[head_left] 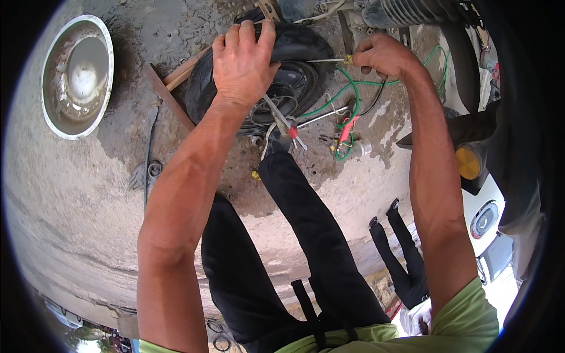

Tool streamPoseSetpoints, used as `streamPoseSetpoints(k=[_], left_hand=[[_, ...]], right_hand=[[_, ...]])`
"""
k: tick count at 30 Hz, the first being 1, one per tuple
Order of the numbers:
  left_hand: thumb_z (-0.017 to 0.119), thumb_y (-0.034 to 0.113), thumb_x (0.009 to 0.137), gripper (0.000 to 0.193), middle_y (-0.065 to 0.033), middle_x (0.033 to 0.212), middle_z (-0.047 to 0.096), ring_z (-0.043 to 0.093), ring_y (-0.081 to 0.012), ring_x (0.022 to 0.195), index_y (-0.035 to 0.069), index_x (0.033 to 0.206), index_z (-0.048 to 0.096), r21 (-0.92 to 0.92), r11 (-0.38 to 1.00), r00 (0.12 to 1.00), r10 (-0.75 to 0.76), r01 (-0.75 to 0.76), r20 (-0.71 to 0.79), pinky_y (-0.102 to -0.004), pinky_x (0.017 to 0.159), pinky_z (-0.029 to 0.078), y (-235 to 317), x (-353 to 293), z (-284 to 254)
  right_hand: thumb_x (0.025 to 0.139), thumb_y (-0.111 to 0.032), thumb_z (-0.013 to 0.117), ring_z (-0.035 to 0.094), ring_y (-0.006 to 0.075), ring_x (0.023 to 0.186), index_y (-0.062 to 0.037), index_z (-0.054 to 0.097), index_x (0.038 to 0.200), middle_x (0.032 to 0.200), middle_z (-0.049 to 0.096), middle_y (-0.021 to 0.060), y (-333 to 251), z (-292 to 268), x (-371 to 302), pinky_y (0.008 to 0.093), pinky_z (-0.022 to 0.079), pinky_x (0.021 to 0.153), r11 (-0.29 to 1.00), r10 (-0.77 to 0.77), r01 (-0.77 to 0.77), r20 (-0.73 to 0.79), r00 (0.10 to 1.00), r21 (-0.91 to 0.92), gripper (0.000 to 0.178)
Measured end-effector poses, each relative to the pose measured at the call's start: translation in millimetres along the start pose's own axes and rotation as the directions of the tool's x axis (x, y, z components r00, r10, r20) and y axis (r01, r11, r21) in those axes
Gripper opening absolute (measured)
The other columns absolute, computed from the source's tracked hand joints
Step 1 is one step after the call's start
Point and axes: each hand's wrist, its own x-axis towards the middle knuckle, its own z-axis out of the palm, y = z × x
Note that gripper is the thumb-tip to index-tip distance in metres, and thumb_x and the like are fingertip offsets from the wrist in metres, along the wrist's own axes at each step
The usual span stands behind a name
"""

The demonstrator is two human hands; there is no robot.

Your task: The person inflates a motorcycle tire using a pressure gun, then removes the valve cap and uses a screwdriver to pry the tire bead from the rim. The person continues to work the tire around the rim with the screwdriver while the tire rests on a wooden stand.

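Observation:
A black tyre [300, 44] on a dark spoked wheel rim [297, 79] lies on the wet ground in front of me. My left hand [244, 62] grips the tyre's top left part, fingers over the rubber and thumb toward the rim. Between the closed fingers of my right hand [385, 56] is the yellow handle of a screwdriver. Its thin metal shaft [326, 60] points left, with the tip at the tyre's right side. A metal bar tool with a red part [292, 132] slants out of the wheel's near side. Beside it lies a thin metal rod [323, 116].
A round metal basin [107, 76] with murky water stands at the far left. Right of the wheel, a green hose [356, 97] loops around a red-handled tool [346, 130]. Motorcycle parts [468, 76] rise at the right. Another person's dark-trousered legs [391, 253] show lower right.

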Motion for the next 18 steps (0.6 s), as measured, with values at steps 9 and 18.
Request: streamPoseSetpoints(k=[9, 18], left_hand=[[0.097, 0.039, 0.073, 0.095, -0.0147, 0.145, 0.061, 0.059, -0.0359, 0.136, 0.02, 0.155, 0.054, 0.002, 1.0, 0.999, -0.009, 0.008, 0.034, -0.0542, 0.113, 0.045, -0.2, -0.5, 0.0], [0.097, 0.037, 0.073, 0.095, -0.0157, 0.146, 0.06, 0.058, -0.037, 0.137, 0.019, 0.155, 0.053, -0.006, 1.0, 0.999, -0.009, 0.009, 0.034, -0.055, 0.113, 0.045, 2.0, -1.4, -2.4]], right_hand=[[0.089, -0.04, 0.081, 0.072, 0.0271, 0.075, 0.0008, 0.081, 0.103, 0.084, 0.078, 0.0146, 9.9, 50.4, -22.6, 0.0421, 0.058, 0.075, 0.998, 0.023, -0.016, -0.134, 0.991, 0.052, 0.043], [0.103, -0.037, 0.068, 0.075, 0.0495, 0.096, -0.0001, 0.075, 0.116, 0.101, 0.077, 0.0282, -19.5, 169.9, -73.5, 0.0546, 0.059, 0.086, 0.991, 0.12, -0.068, -0.552, 0.825, 0.114, 0.04]])
